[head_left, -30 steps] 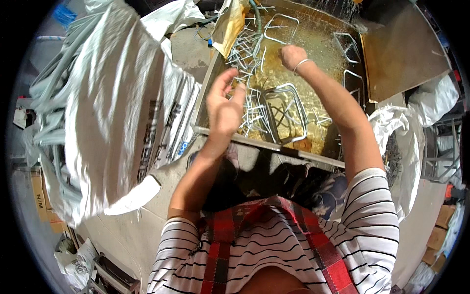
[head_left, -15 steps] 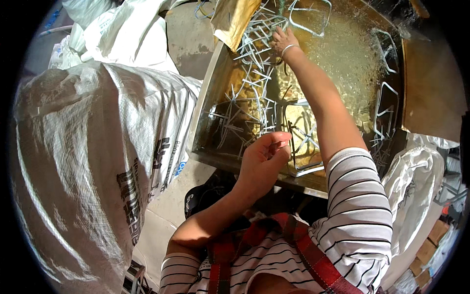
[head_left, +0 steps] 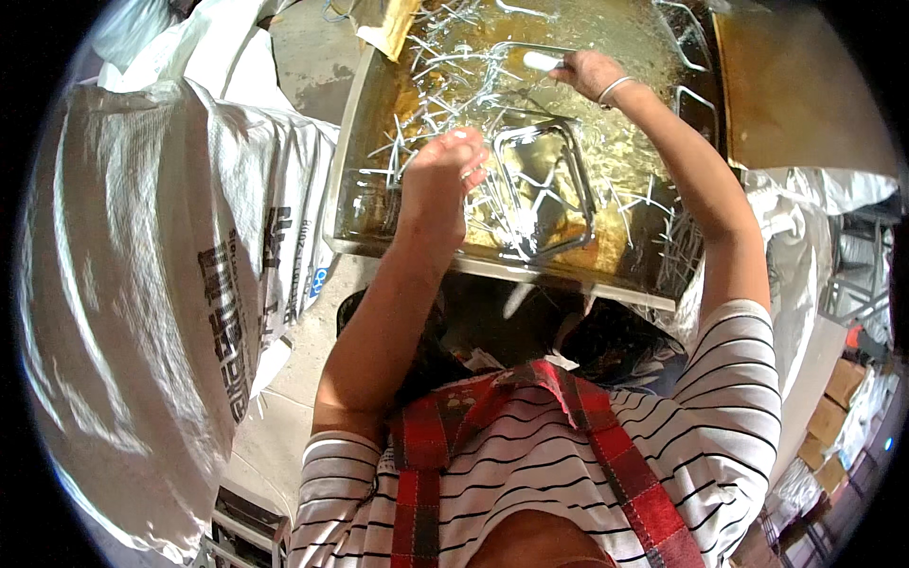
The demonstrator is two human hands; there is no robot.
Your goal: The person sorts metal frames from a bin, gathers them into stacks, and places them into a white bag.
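Observation:
A shallow metal tank (head_left: pixel 343 194) of yellowish water lies in front of me, with thin bent metal pieces (head_left: pixel 445 52) strewn in it. My right hand (head_left: pixel 587 76), a bangle at its wrist, is over the far middle, closed on a small white oblong piece (head_left: pixel 542 61) whose kind I cannot make out. A thin bent rod (head_left: pixel 525 44) lies just beyond it. Over the left part of the tank is my left hand (head_left: pixel 443 170), fingers curled inward; what they hold, if anything, is hidden. Right of it, rounded rectangular wire frames (head_left: pixel 584 185) lie overlapping near the front wall.
Large white woven sacks (head_left: pixel 142 275) crowd the left side. A brown panel (head_left: pixel 805 90) borders the tank's right, with white plastic bags (head_left: pixel 795 222) below it. More wire frames (head_left: pixel 696 109) lie along the right wall. Cardboard boxes (head_left: pixel 828 417) stand at the far right.
My right hand has come nearer from the far heap and now has the white piece in it. My left hand has moved left and farther over the tank. The view has shifted.

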